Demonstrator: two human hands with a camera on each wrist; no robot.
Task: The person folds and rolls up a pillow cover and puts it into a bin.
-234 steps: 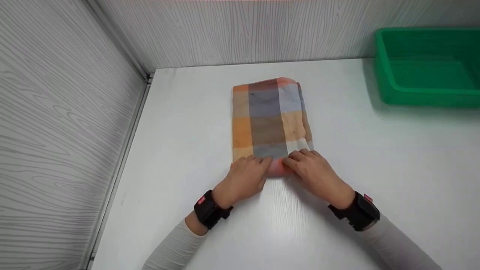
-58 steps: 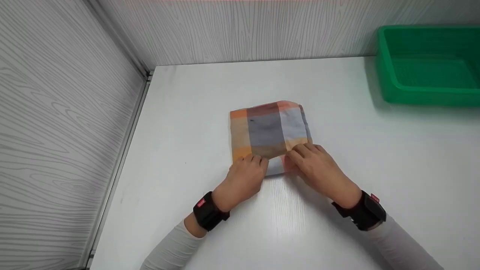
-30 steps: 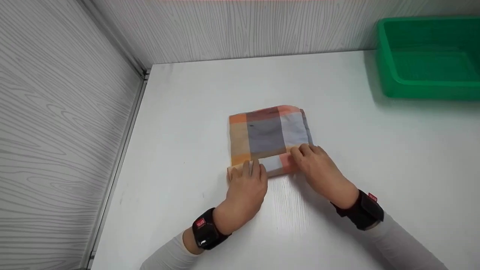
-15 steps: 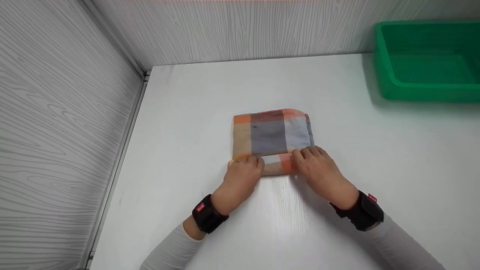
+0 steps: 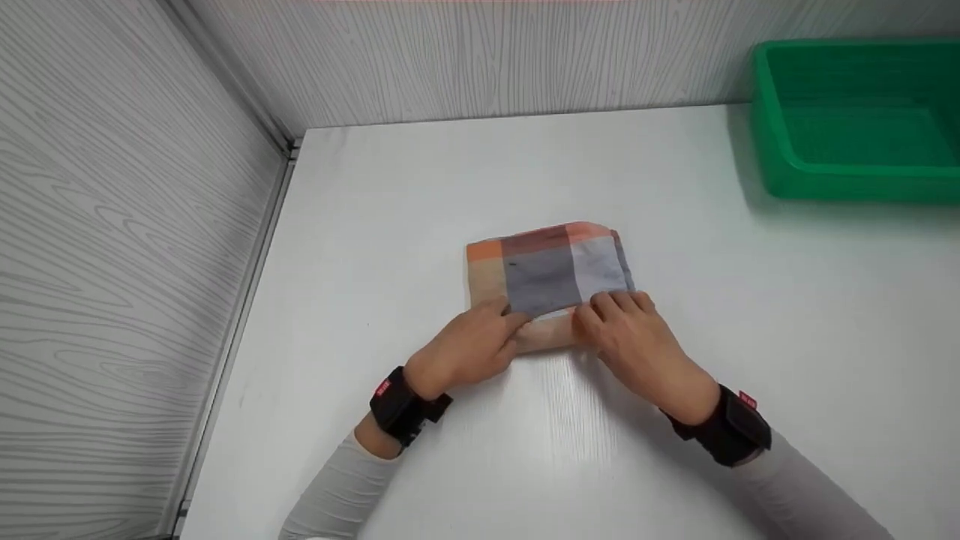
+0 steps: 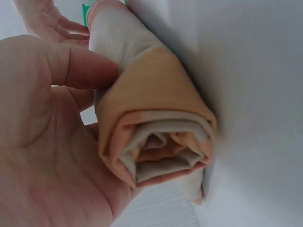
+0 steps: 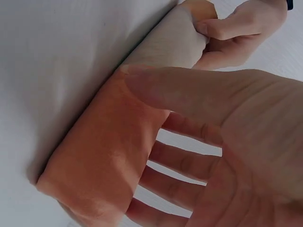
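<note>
Rolled up a bit more than half a second ago: fatter roll at the near end of the checked cloth (image 5: 551, 270), shorter flat part behind it. Much shorter than some seconds back, when lying long and flat. So most of the rolling looks done, with only one row of squares left to go.

Nearest, on the left end of the roll: left hand (image 5: 469, 349), closed round it. Thumb on top, fingers curled under, seen close up from the left wrist (image 6: 42, 142). Many snug layers showing at the open end of the roll (image 6: 156, 146), like a snail shell.

Beside it, on the right end: right hand (image 5: 637, 349), gripping too. Thumb laid across the orange part of the roll (image 7: 109, 161), fingers (image 7: 180, 161) reaching under it. Not flat, not let go.

Just past the fingertips: the flat grey, white and orange squares, lying smooth on the white table (image 5: 420, 195), near its middle.

Farther off, well apart at the back right: a green bin (image 5: 772, 180). Nothing to be seen inside it from here.

Last, behind and to the left: grey wall (image 5: 487, 60) with wavy wood lines.
</note>
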